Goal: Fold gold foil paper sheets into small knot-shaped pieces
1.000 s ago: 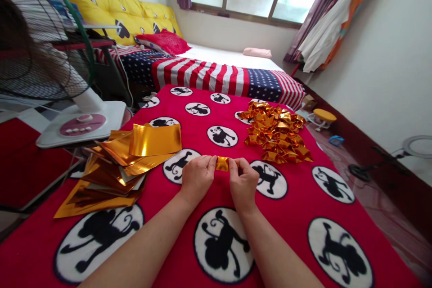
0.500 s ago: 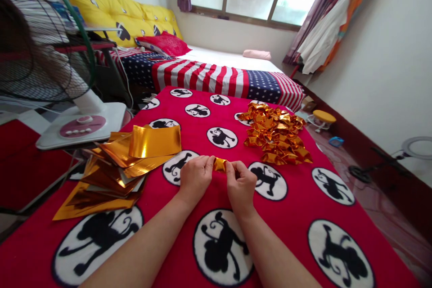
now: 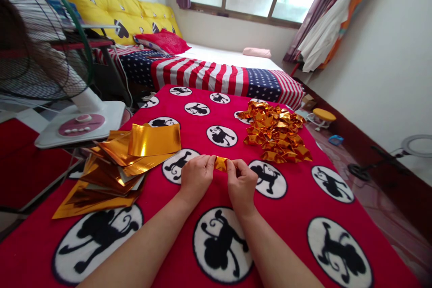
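A small folded piece of gold foil paper is stretched between my two hands above the red cloth. My left hand pinches its left end between thumb and fingers. The right end is pinched by my right hand, fingers curled. Flat gold foil sheets lie in a loose, overlapping stack to the left. Several folded gold foil pieces are heaped to the right, beyond my right hand.
A fan stands at the left edge of the cloth-covered surface. Behind is a bed with a striped and starred cover. On the right floor are a yellow stool and a ring light.
Both hands keep their pinch on the small foil piece and have barely moved. The view has shifted very slightly.
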A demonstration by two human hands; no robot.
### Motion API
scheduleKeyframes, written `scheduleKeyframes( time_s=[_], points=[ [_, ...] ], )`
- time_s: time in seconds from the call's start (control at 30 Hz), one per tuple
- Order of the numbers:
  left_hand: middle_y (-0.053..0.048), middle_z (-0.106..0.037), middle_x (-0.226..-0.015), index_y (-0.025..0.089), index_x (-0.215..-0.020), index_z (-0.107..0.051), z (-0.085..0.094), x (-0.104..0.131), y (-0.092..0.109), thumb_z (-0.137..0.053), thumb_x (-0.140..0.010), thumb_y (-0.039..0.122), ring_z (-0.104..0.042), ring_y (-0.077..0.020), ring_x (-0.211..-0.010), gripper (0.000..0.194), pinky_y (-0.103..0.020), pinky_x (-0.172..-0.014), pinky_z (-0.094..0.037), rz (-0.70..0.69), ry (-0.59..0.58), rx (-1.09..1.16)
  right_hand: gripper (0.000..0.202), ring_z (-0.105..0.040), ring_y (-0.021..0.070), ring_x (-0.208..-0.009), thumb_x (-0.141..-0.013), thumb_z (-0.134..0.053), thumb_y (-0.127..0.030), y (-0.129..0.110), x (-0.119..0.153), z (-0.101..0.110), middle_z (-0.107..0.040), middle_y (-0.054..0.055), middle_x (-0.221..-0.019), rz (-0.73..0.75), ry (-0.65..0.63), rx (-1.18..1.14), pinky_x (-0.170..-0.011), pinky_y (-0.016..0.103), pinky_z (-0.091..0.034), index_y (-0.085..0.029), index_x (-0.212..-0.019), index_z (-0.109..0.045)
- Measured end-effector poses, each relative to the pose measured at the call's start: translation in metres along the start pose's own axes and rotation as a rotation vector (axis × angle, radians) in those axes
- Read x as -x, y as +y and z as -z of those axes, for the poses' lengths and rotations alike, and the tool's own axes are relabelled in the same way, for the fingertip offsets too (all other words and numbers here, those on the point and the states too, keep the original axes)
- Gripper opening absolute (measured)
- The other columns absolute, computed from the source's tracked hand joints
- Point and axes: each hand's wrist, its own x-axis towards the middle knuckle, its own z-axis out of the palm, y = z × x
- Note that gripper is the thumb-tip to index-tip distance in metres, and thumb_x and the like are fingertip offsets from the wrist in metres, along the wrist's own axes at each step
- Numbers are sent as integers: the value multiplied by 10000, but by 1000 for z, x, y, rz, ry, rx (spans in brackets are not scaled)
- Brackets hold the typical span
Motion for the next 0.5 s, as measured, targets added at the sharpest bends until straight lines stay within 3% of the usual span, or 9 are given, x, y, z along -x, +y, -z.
scheduleKeyframes(
  time_s=[0.5],
  points=[
    [-40,-663,-689,174,-673,-609,-1,-1,-2,-400,-962,323,-557,-147,-635,387,-291,-583,-258,-35,-27,-10,279,-431,95,-491,-889,-554,-295,1,-1,1,-510,-38,-543,-11,21,9,-514,225,-329,-171,-639,-572]
  ],
)
